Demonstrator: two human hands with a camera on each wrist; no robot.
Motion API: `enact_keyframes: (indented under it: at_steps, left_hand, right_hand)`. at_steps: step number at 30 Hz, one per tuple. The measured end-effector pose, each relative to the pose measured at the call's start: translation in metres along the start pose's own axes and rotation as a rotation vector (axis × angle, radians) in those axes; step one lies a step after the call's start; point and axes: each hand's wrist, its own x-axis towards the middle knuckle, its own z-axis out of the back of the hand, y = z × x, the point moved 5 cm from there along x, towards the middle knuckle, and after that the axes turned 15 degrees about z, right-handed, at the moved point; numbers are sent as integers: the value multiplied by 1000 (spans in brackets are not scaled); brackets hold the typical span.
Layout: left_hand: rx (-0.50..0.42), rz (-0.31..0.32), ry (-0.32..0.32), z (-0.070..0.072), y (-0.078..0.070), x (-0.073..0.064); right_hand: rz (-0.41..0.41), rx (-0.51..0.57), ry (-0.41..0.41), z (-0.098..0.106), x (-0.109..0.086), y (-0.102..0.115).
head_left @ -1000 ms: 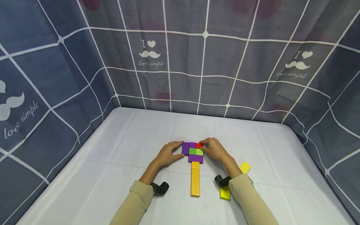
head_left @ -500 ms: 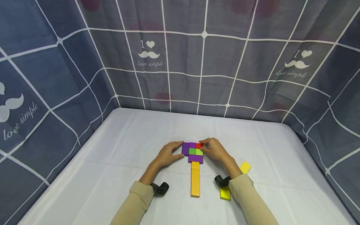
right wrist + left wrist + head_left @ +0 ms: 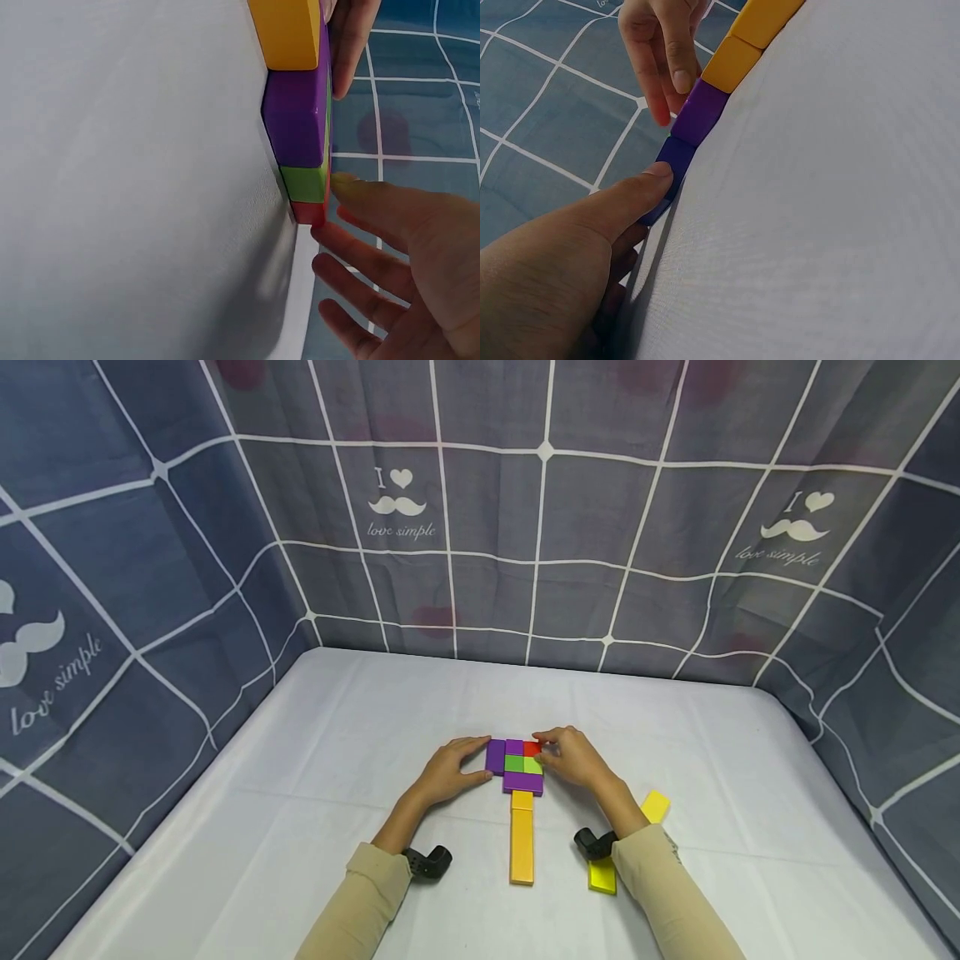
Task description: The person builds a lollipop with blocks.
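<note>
On the white tabletop, flat coloured blocks lie edge to edge. My left hand (image 3: 447,770) pinches the dark purple block (image 3: 495,757) by its near and far ends; in the left wrist view its thumb (image 3: 658,171) lies on the near end. At the opposite side, my right hand (image 3: 573,758) holds the small red block (image 3: 532,748) between thumb and index finger, the other fingers spread. Between the hands are a small purple block (image 3: 513,747), a green block (image 3: 513,763) and a lime block (image 3: 532,766). A wider purple block (image 3: 522,784) lies just below them.
A short orange block (image 3: 522,800) and a long orange block (image 3: 522,847) run from the wide purple block toward me. Two yellow blocks, one farther (image 3: 656,807) and one nearer (image 3: 602,877), lie partly under my right forearm. A checked curtain (image 3: 480,585) surrounds the table.
</note>
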Motion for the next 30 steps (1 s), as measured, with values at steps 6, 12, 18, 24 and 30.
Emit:
enact_keyframes:
  at_steps: [6, 12, 18, 24, 30]
  left_hand:
    - [6, 0, -4, -1, 1, 0]
    - [18, 0, -3, -1, 1, 0]
    - [17, -4, -8, 1, 0, -1]
    - [11, 8, -13, 0, 1, -1]
    - [18, 2, -17, 0, -1, -1]
  right_hand:
    - [-11, -44, 2, 8, -2, 9]
    - [14, -63, -36, 22, -6, 22]
    - [56, -56, -101, 40, -16, 36]
    - [91, -27, -157, 57, -35, 49]
    - [91, -33, -196, 70, -61, 55]
